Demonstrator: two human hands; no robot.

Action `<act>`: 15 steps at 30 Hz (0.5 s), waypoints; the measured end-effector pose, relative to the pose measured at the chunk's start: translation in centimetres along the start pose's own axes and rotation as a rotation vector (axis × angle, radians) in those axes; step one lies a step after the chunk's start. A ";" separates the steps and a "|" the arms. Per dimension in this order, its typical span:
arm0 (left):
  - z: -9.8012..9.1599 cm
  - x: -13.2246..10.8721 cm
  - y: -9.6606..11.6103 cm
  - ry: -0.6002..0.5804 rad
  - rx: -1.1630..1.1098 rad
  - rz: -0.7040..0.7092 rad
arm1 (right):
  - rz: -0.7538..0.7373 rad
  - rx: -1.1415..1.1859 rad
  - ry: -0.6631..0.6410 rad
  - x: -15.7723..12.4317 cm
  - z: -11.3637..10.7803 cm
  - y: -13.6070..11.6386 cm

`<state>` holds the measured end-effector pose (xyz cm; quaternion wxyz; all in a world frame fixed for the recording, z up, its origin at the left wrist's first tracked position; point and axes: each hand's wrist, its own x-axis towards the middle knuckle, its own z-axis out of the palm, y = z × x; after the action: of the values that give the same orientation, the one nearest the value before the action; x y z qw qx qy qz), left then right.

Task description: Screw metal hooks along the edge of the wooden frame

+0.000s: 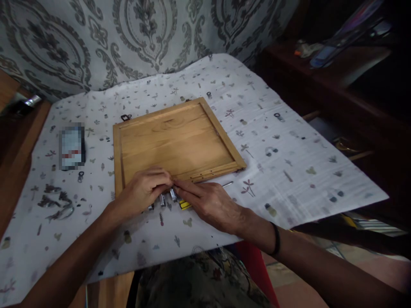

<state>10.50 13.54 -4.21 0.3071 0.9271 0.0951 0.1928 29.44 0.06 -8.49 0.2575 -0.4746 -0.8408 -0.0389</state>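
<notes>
A wooden framed panel (167, 137) lies on a printed white cloth. At its near edge the fingers of my left hand (144, 188) and my right hand (212, 201) meet. Both are closed in a pinch, and whatever small thing is between them is hidden. Shiny metal fittings (174, 195) stick out from that edge just below my fingertips. Beneath my right hand lies a screwdriver (185, 205) with a yellow and black handle, its thin shaft showing beyond the knuckles. Several small dark holes or screws dot the frame's near rail.
A phone (72, 146) rests on the cloth (289, 149) at the left, with a pile of loose metal pieces (54, 203) nearer me. Dark metal clasps (126, 117) are at the panel's far edge. A patterned curtain (144, 38) hangs behind, and dark furniture (321, 81) stands right.
</notes>
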 end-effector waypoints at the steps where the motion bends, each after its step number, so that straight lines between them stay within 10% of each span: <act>1: 0.0 0.0 0.0 -0.008 0.001 0.000 | 0.004 -0.001 -0.002 0.0 0.0 0.0; 15: -0.4 0.0 0.2 -0.001 -0.055 -0.118 | 0.008 0.032 -0.020 0.1 -0.1 -0.1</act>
<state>10.32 13.57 -3.75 0.3435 0.9111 0.1442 0.1767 29.36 0.12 -8.37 0.2566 -0.4742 -0.8419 -0.0197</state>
